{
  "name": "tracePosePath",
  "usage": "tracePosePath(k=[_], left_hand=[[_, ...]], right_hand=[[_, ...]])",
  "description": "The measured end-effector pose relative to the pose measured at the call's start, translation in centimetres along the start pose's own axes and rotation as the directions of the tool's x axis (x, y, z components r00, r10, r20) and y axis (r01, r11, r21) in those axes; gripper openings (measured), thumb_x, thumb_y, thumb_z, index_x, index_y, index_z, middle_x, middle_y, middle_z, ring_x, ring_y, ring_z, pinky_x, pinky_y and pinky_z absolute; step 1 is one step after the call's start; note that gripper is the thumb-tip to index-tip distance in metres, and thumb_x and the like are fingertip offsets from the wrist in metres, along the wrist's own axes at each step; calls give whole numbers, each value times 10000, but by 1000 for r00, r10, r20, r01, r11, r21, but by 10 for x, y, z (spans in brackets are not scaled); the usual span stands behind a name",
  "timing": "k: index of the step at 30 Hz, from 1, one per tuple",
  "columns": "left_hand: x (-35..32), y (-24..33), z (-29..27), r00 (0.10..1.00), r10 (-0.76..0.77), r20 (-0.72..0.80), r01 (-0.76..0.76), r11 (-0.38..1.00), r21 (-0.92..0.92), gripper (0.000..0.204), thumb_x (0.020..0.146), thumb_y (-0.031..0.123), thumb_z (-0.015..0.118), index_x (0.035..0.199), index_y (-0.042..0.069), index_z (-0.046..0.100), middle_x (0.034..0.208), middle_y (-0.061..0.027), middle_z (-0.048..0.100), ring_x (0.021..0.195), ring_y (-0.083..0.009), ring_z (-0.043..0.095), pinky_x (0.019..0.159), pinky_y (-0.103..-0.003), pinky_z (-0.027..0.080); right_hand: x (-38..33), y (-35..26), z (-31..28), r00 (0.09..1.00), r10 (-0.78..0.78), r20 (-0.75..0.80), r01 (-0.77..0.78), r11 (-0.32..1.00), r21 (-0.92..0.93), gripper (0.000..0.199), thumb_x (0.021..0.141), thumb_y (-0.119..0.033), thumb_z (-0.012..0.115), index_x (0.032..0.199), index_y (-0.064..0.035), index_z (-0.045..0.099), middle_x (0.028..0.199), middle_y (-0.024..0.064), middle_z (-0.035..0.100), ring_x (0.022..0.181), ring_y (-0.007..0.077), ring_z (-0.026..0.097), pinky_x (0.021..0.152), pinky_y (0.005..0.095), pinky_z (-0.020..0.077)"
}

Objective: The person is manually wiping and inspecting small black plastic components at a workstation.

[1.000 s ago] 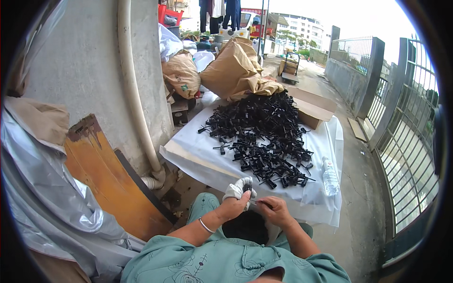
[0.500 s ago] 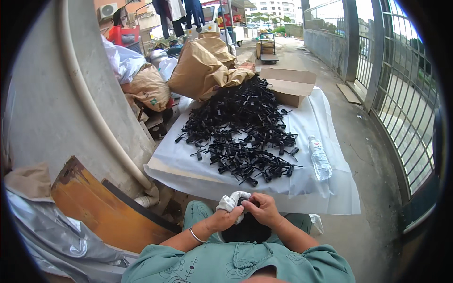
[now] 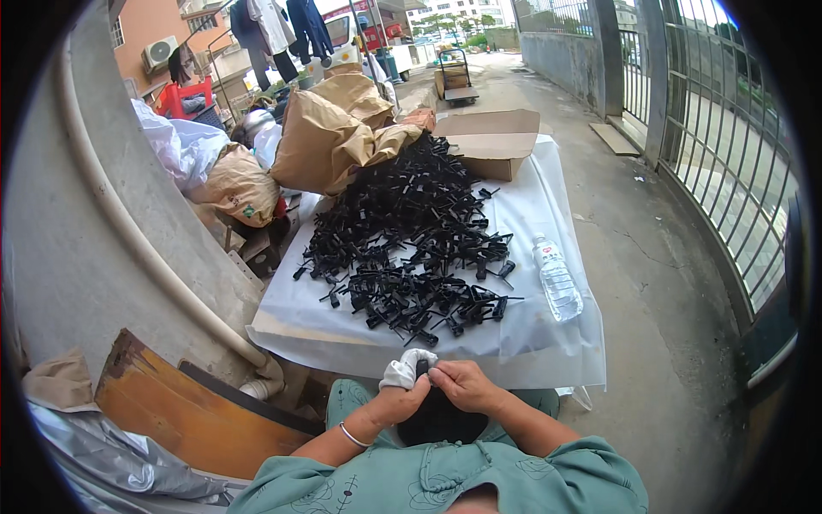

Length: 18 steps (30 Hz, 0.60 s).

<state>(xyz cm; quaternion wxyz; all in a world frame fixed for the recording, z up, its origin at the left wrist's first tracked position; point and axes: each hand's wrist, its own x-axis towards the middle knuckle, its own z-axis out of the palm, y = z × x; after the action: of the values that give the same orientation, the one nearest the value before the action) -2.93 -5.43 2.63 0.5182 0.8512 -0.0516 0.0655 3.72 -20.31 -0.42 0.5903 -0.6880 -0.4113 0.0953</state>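
Observation:
Close together above my lap, my left hand (image 3: 402, 390) and my right hand (image 3: 463, 385) meet at a small black plastic part (image 3: 422, 367). White glove fabric (image 3: 399, 372) covers the left fingers, which are closed round the part. The bare right thumb and fingers pinch at its right side; they hide much of it. Below the hands a dark mass (image 3: 441, 420) lies between my knees, too dark to make out. Just beyond is a large pile of black plastic parts with thin stems (image 3: 402, 214), spread over a table covered with a white sheet (image 3: 548, 364).
A clear water bottle (image 3: 558, 281) lies on the sheet at the right. Behind the pile are a brown paper sack (image 3: 317, 141) and an open cardboard box (image 3: 488, 141). A wall with a pipe (image 3: 128, 218) stands left, a barred fence (image 3: 728, 146) right, a trolley (image 3: 456, 81) far off.
The view has shifted, so the table and pile appear further left. Both hands stay together on the small black part, which now stands more upright between the fingers.

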Motion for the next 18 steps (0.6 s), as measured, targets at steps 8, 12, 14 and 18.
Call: tracePosePath(k=[8, 12, 14, 18], left_hand=[[2, -2, 3, 996, 71, 57, -78, 988, 133, 285, 769, 64, 467, 1050, 15, 474, 867, -141, 542, 814, -265, 542, 728, -333, 439], [-10, 2, 6, 995, 94, 37, -100, 978, 186, 249, 791, 90, 449, 1024, 5, 479, 901, -191, 534, 824, -350, 531, 734, -377, 436], [-14, -3, 9, 981, 194, 9, -190, 950, 249, 245, 789, 84, 446, 1016, -4, 479, 884, -195, 538, 809, -361, 535, 720, -389, 439], [-17, -26, 8, 940, 330, 93, -334, 819, 466, 238, 779, 69, 445, 998, -16, 480, 835, -196, 545, 791, -370, 544, 711, -398, 446]], right_hand=[[-7, 17, 8, 999, -18, -51, 21, 999, 46, 206, 887, -164, 500, 759, -3, 519, 647, 161, 518, 553, 287, 487, 544, 351, 407], [-13, 2, 16, 993, -25, -119, 29, 999, 34, 199, 888, -148, 498, 753, -3, 515, 655, 164, 514, 565, 295, 491, 549, 351, 410], [-16, 0, 22, 987, -52, -149, 55, 998, 17, 196, 888, -144, 494, 754, -3, 514, 659, 165, 514, 576, 309, 496, 553, 354, 412], [-17, 2, 34, 975, -46, -216, 46, 999, -4, 182, 884, -132, 488, 759, -1, 513, 673, 175, 521, 618, 352, 516, 565, 369, 418]])
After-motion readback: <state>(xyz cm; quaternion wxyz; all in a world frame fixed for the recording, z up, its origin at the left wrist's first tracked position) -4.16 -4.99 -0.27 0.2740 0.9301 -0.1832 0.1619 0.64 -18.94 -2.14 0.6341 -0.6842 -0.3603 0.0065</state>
